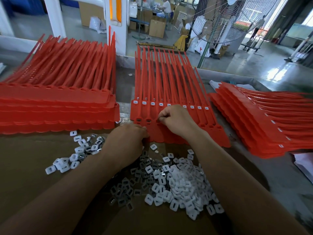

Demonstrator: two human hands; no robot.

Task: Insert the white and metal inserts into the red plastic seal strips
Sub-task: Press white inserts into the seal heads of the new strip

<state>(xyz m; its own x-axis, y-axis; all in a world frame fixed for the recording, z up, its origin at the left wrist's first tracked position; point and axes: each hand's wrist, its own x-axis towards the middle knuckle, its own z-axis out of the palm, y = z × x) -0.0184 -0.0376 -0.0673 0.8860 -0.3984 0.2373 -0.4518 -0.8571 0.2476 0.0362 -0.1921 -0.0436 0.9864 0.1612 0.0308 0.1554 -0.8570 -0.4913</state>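
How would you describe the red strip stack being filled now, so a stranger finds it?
Three red stacks lie on the brown worktop. Take the middle stack, straight ahead. Only this one has the left hand at its near edge and the right hand pinching a metal insert on it.

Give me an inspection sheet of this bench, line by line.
Surface: brown bench top, inserts strewn.
Job's things: middle red seal sheet, far row fitted with white, two near sockets with metal; loose white inserts and metal inserts heaped in front; left red stack and right red stack.
Clutter: papers at right edge.
Grippers: left hand on sheet's near edge, fingers hidden; right hand pinches a small insert at the third near socket.
Cables: nothing seen.
Surroundings: standing fan, cardboard boxes, a person at a far bench.
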